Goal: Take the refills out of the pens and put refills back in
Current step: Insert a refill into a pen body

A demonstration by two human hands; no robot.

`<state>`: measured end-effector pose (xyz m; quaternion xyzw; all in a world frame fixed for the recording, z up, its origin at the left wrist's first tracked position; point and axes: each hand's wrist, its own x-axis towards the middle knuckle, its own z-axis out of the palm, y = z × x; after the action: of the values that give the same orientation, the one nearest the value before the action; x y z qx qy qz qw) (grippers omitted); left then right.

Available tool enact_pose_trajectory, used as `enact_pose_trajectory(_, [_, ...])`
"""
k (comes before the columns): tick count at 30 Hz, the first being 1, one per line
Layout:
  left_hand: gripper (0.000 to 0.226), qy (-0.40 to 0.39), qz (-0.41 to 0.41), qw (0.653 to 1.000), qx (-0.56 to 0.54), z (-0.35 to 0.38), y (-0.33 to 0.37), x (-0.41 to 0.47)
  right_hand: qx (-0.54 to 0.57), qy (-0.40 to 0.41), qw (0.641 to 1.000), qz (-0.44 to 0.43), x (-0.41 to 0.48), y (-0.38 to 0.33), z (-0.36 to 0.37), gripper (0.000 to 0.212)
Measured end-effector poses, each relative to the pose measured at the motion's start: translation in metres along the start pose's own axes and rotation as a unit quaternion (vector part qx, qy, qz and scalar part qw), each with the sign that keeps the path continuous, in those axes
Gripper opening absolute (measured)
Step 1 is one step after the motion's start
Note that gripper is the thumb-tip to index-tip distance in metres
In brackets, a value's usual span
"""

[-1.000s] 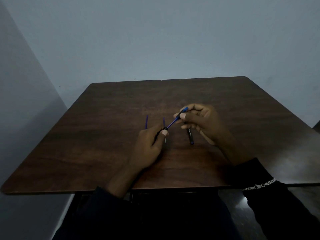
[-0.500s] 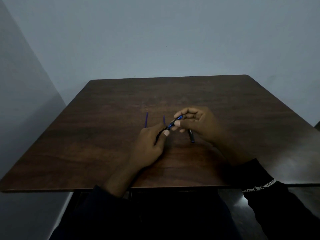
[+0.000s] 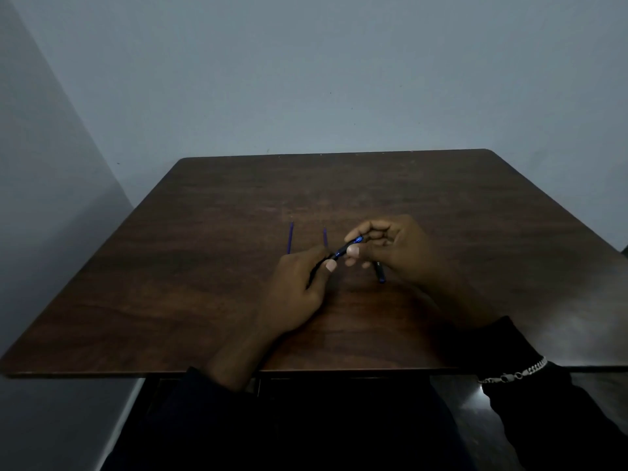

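- Above the middle of the dark wooden table [image 3: 170, 283], both hands hold one blue pen [image 3: 343, 250], its far end tilted higher.
- The left hand [image 3: 299, 283] pinches the pen's lower end between thumb and curled fingers.
- The right hand [image 3: 397, 253] pinches the upper end, fingers curled.
- A blue refill [image 3: 290, 237] and a second refill [image 3: 325, 236] lie on the table just beyond the left hand, apart.
- A dark pen [image 3: 380, 273] lies partly under the right hand.
- A silver bracelet [image 3: 516, 373] circles the right sleeve.

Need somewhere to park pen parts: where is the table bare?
Bare: from the left refill to the table's left edge, the far band beyond both refills, and right of the right hand. Crowded: the middle, around left hand, held pen, lying pen.
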<state>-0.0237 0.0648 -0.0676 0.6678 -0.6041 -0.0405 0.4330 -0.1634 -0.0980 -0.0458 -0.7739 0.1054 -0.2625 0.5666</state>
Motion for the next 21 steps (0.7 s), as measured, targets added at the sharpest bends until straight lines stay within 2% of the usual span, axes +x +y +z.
enact_pose_trajectory(6, [0.026,-0.004,0.006,1.000,-0.002,-0.0003,-0.0004,0.0003,-0.026,0.002,1.000,-0.005,0.0003,0.0018,0.0006,0.010])
enact_pose_trajectory(10, [0.028,0.003,0.000,1.000,0.000,0.0009,-0.0018,0.0013,-0.013,-0.003,1.000,-0.021,0.0015,0.0047,-0.0007,0.024])
enact_pose_trajectory(14, [0.027,-0.006,0.004,1.000,0.008,0.0014,-0.0012,0.0003,-0.016,0.012,1.000,-0.021,0.0017,0.0093,-0.0004,0.018])
enact_pose_trajectory(17, [0.026,-0.004,0.014,1.000,0.010,0.0015,-0.0031,0.0006,-0.084,0.014,0.996,-0.010,0.0021,0.0083,0.0012,0.010])
enact_pose_trajectory(18, [0.025,-0.009,0.016,1.000,0.011,0.0019,-0.0033,0.0007,-0.122,0.017,0.992,-0.009,0.0022,0.0081,0.0012,0.013])
enact_pose_trajectory(21, [0.021,-0.024,0.014,0.999,0.017,0.0027,-0.0017,0.0008,-0.201,0.025,0.979,-0.016,0.0007,0.0067,0.0025,0.048])
